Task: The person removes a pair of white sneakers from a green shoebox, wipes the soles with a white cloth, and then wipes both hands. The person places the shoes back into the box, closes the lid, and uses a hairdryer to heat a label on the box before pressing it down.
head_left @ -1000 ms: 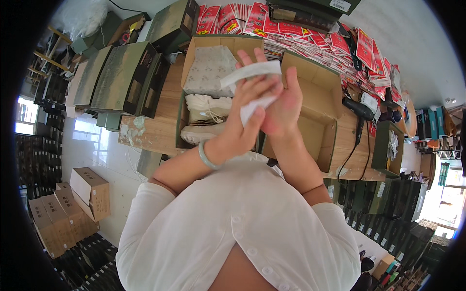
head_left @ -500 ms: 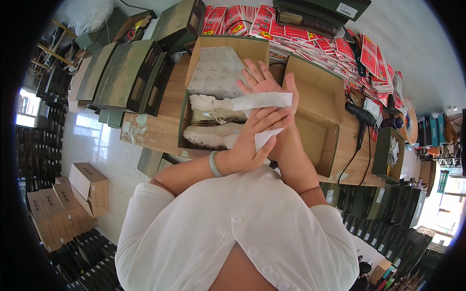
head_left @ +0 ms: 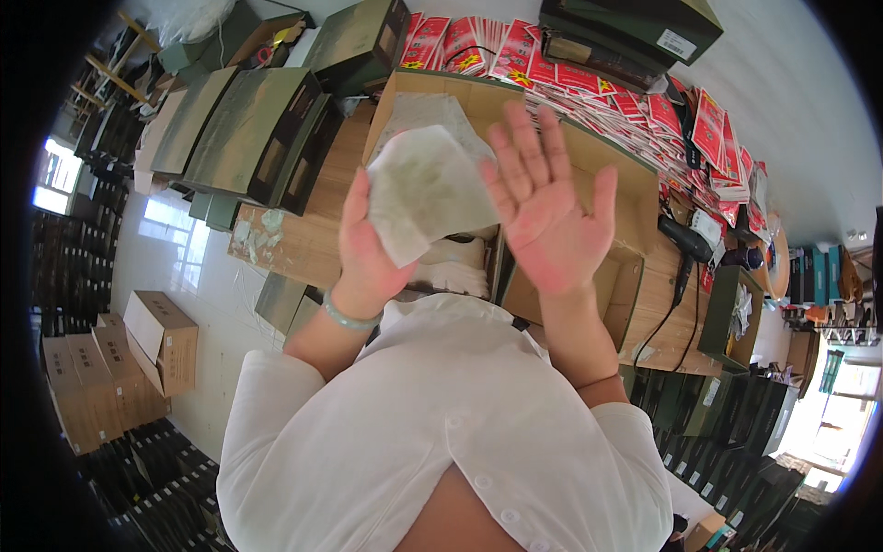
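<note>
My left hand point(head_left: 366, 262), with a pale bangle at its wrist, holds up a white wipe point(head_left: 428, 189). The cloth is spread over the fingers and hides them; a yellowish-green smudge marks its middle. Beside it my right hand point(head_left: 556, 221) is raised with its palm showing and fingers stretched out, holding nothing. Below the wipe, a beige shoe point(head_left: 458, 262) shows in part inside an open shoebox point(head_left: 504, 87). Patterned tissue paper point(head_left: 423, 107) lies at that box's far side. The rest of the shoes is hidden by my hand and the wipe.
An open cardboard lid or box point(head_left: 635, 175) lies to the right on the wooden table point(head_left: 317, 235). Further right are a black hair dryer point(head_left: 685, 241) and its cord. Red printed packets point(head_left: 570, 74) are piled at the back; green shoeboxes point(head_left: 253, 129) stand at the left.
My hands have come apart and lifted. The wipe, which was against my right hand and wrist, is now spread on my left hand, and the right palm is bare.
</note>
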{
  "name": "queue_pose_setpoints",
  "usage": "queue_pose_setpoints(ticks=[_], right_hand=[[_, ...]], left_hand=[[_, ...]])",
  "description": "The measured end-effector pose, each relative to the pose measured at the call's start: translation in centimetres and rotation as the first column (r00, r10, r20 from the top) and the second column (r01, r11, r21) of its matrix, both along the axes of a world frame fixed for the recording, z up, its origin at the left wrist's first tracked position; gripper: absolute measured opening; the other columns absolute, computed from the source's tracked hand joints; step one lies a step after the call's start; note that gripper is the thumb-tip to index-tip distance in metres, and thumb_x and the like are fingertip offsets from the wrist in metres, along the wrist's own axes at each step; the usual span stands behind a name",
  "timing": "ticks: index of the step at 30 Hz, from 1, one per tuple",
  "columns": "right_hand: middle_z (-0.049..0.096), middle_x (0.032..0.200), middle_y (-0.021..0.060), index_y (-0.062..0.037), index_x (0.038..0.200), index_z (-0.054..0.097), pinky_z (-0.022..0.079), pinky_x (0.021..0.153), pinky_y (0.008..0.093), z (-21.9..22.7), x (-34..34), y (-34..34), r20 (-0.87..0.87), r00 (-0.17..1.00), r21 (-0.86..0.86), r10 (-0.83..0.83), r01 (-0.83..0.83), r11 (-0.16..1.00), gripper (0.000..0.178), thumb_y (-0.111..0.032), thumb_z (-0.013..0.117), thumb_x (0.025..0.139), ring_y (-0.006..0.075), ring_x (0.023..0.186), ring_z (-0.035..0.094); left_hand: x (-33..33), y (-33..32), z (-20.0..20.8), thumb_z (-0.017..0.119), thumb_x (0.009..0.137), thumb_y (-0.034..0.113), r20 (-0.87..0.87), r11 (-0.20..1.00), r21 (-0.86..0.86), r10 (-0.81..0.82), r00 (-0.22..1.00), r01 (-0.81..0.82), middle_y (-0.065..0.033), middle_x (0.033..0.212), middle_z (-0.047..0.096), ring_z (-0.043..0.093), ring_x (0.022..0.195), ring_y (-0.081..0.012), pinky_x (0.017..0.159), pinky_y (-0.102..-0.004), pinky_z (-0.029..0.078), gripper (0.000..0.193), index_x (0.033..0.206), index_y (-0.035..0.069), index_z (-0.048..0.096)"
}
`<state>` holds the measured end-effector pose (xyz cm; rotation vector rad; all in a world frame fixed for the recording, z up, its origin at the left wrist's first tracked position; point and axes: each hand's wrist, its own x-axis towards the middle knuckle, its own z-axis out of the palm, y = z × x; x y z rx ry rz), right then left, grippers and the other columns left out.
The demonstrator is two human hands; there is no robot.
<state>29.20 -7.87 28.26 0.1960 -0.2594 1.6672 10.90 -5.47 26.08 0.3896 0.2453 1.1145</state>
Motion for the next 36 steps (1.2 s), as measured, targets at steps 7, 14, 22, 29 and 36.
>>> queue_pose_setpoints(ticks=[7,14,22,29,36], right_hand=[[0.064,0.126,0.0040,-0.0351,0.149,0.034,0.020,0.115,0.0519,-2.7,-2.6,0.5,0.139,0.990,0.306,-0.005,-0.038,0.951,0.063,-0.067,0.020,0.096,0.0323,0.139,0.037],[0.073,0.089,-0.0065,-0.0369,0.128,0.061,0.037,0.105,0.0314,-3.5,-1.3,0.8,-0.260,0.943,0.012,0.206,-0.211,0.978,0.044,-0.055,0.032,0.100,0.0205,0.130,0.051],[0.073,0.087,-0.0072,-0.0326,0.123,0.065,0.030,0.109,0.0414,-1.4,-1.8,-0.6,-0.469,0.840,-0.086,0.273,-0.351,0.932,0.041,-0.049,0.034,0.101,0.0206,0.130,0.051],[0.072,0.097,-0.0097,-0.0273,0.129,0.061,-0.004,0.115,0.0594,-0.4,0.5,-2.0,-0.250,0.967,-0.445,-0.037,-0.081,0.892,0.040,-0.039,0.035,0.102,0.0215,0.134,0.046],[0.072,0.105,-0.0091,-0.0304,0.150,0.030,-0.016,0.107,0.0730,1.4,3.2,-2.6,-0.118,0.990,0.268,0.072,-0.039,0.963,0.049,-0.044,0.025,0.103,0.0181,0.143,0.033]], left_hand=[[4.0,-0.8,0.7,0.026,0.103,0.052,-0.021,0.994,-0.081,0.068,0.997,-0.069,-0.0055,0.133,0.055,0.049,0.125,-0.0220,0.105,-0.0380,0.037,0.055,0.135,0.013,0.048],[4.2,1.9,0.2,0.042,0.102,0.038,0.309,0.979,0.110,-0.195,0.931,0.169,0.0032,0.054,0.031,0.028,0.049,-0.0113,0.050,-0.0240,0.028,0.045,0.063,0.018,0.032],[3.5,3.7,0.1,0.024,0.105,0.040,0.397,0.829,0.444,-0.521,0.756,0.339,0.0044,0.039,0.023,0.021,0.034,-0.0137,0.036,-0.0290,0.023,0.056,0.052,0.020,0.027],[-0.8,5.1,0.1,0.027,0.104,0.037,0.486,0.966,0.258,-0.109,0.867,-0.022,0.0056,0.045,0.023,0.021,0.039,-0.0114,0.041,-0.0250,0.022,0.051,0.058,0.017,0.031],[-5.9,8.4,2.1,0.034,0.104,0.032,-0.205,0.957,0.231,0.223,0.953,-0.174,-0.0054,0.076,0.055,0.050,0.067,-0.0167,0.067,-0.0308,0.043,0.036,0.084,0.008,0.051]])
